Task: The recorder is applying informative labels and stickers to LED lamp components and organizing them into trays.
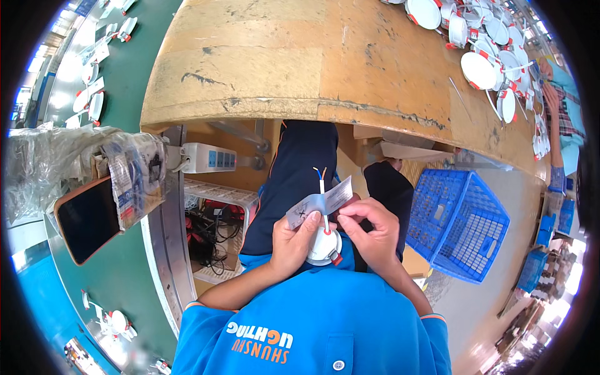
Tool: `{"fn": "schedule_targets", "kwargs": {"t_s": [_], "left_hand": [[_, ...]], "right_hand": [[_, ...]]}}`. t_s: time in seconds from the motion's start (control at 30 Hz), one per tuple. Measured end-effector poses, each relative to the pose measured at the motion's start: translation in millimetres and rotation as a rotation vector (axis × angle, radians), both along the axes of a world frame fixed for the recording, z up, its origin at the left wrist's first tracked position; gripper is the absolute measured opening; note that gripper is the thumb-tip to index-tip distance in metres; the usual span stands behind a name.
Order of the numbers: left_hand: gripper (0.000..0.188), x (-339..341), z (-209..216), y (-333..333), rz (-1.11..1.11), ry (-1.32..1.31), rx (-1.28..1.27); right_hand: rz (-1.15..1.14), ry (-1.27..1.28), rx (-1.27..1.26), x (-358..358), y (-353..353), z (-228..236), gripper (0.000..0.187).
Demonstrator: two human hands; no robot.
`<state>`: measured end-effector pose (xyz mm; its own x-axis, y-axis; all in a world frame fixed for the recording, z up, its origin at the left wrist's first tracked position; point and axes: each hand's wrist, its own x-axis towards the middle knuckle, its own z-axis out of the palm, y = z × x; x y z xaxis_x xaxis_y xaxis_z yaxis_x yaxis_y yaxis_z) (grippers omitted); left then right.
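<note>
Over my lap, my left hand [292, 242] is closed around the side of a small round white downlight [320, 250] with red clips. Its thumb presses near the lower edge of a printed paper label [302, 211]. The label is folded around the white cable [322, 185] that rises from the lamp and ends in bare coloured wires. My right hand [375, 232] is closed in a pinch at the label's right half, just beside the cable. Some of its fingertips are hidden behind the paper.
A worn wooden table [262, 69] stands ahead, with a heap of white downlights [481, 69] at its far right. To the left are a green conveyor [147, 81], a phone [87, 219] and a socket strip [209, 157]. A blue basket [459, 222] sits on the right; another person [565, 112] is beyond.
</note>
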<state>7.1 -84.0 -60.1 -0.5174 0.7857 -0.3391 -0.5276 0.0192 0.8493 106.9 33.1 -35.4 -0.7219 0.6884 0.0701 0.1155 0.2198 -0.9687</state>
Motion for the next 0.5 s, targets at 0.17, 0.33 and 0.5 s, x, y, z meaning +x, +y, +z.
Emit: {"fn": "schedule_targets", "kwargs": {"t_s": [0.17, 0.33, 0.5], "left_hand": [[0.016, -1.6, -5.4, -2.1, 0.011, -0.130, -0.015], [0.014, 1.0, -15.2, -4.1, 0.087, -0.296, 0.008], [0.042, -0.8, -15.5, -3.4, 0.031, -0.325, 0.023]], "right_hand": [[-0.004, -0.053, -0.201, 2.9, -10.1, -15.5, 0.011], [0.036, -0.088, -0.469, 18.0, -19.2, -30.8, 0.011], [0.143, -0.163, -0.592, 21.8, -17.5, -32.4, 0.017]]}}
